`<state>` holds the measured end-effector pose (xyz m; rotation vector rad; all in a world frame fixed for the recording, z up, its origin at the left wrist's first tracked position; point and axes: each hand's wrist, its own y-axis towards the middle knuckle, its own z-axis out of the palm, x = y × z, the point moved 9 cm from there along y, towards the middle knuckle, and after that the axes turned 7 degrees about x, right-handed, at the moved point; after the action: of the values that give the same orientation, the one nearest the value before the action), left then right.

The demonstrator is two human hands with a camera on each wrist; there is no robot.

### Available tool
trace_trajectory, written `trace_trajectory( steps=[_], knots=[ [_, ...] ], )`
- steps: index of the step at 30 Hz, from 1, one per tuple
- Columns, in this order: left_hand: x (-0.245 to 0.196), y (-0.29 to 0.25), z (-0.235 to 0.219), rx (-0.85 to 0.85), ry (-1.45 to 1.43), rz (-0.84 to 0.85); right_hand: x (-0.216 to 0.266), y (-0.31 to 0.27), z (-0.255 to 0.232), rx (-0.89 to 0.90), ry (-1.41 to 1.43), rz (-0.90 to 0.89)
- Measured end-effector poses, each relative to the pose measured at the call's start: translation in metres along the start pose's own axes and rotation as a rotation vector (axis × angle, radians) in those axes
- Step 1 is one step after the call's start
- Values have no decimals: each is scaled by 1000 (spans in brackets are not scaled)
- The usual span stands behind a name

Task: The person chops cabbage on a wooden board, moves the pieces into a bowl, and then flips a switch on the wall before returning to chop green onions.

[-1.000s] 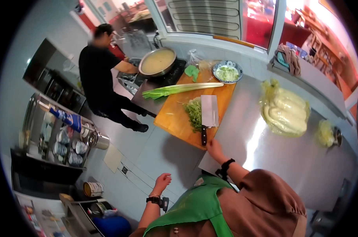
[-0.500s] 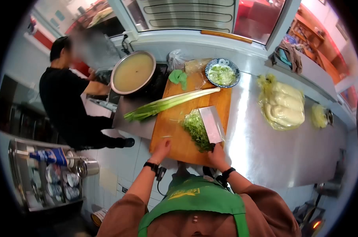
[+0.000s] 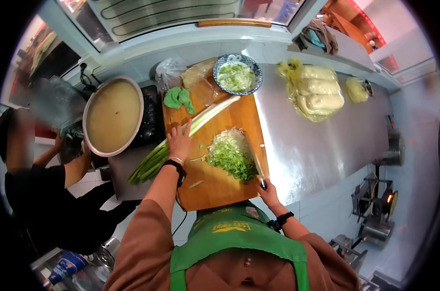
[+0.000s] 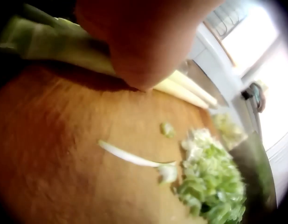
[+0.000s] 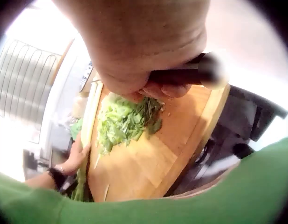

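A wooden board point(image 3: 220, 191) is bearing long green stalks point(image 3: 208, 117), which are overhanging its left edge and slanting toward its far right corner, probably because of their length. At that corner a patterned bowl point(image 3: 258, 75) is sitting, seemingly out of the blade's way. A chopped heap point(image 3: 232, 156) is lying nearer the right edge. Beside it the cleaver point(image 3: 255, 157) is standing on edge, perhaps containing loose bits, the right hand point(image 3: 270, 194) gripping its handle; the left hand point(image 3: 179, 144) is resting on the stalks, fingers spread, likely steadying them.
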<state>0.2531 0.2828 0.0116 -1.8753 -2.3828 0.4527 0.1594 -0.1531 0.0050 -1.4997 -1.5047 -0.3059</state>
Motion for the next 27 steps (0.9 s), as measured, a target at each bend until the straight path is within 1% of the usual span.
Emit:
trace_trajectory(
  steps=[1, 2, 3, 4, 5, 6, 7, 8, 10, 11, 12, 14, 15, 16, 18, 19, 20, 21, 22, 23, 24, 26, 27],
  knots=[
    [1, -5, -4, -95, 76, 18, -1, 1, 9, 26, -10, 1],
    [4, -5, -2, -96, 74, 29, -1, 5, 17, 52, -21, -4],
    [9, -10, -5, -92, 62, -1, 22, 3, 15, 27, -5, -80],
    [16, -14, -2, -85, 51, -34, 32, 3, 13, 25, -4, -73],
    [19, -16, -3, -112, 51, -44, 40, 5, 15, 76, 31, -33],
    [20, -18, -1, -113, 52, -45, 39, 8, 18, 129, 66, 2],
    [22, -20, -2, -122, 7, -56, 34, 13, 16, 154, 24, -15],
    [25, -22, -3, -132, -34, -66, 32, 17, 9, 155, 31, -21],
    [22, -28, -10, -144, -30, -90, 34, 25, -7, 118, -53, -39],
    [21, -26, -14, -153, -36, -112, 33, 29, -15, 75, -26, -26],
    [15, -18, -23, -162, -25, -113, 33, 36, -17, 74, -16, -36],
    [-12, -9, -50, -356, -153, 38, 21, 45, -24, 50, -54, 62],
    [-29, 2, -68, -354, -214, 88, 23, 47, -21, 36, -41, 44],
    [-41, 21, -72, -359, -214, 79, 26, 47, -18, 42, -44, 37],
    [-57, 74, -52, -205, -705, 142, 34, 44, -3, 162, -34, 7],
    [-65, 107, -30, -148, -864, 129, 35, 43, 2, 232, -24, -22],
    [-75, 135, -11, -88, -1023, 118, 33, 39, 1, 229, -22, -23],
    [-94, 146, -24, -91, -1023, 121, 36, 35, 0, 245, -4, -37],
    [-110, 154, -22, 81, -1411, -58, 41, 34, -2, 262, 10, -54],
    [-128, 155, -11, 270, -1788, -253, 52, 29, -13, 235, 24, -23],
    [-135, 164, -12, 268, -1790, -254, 47, 30, -15, 236, 22, -25],
    [-166, 172, -4, 539, -2068, -224, 32, 27, -23, 157, 33, 22],
    [-177, 177, -1, 590, -2206, -219, 31, 26, -28, 128, 68, 10]
  ],
)
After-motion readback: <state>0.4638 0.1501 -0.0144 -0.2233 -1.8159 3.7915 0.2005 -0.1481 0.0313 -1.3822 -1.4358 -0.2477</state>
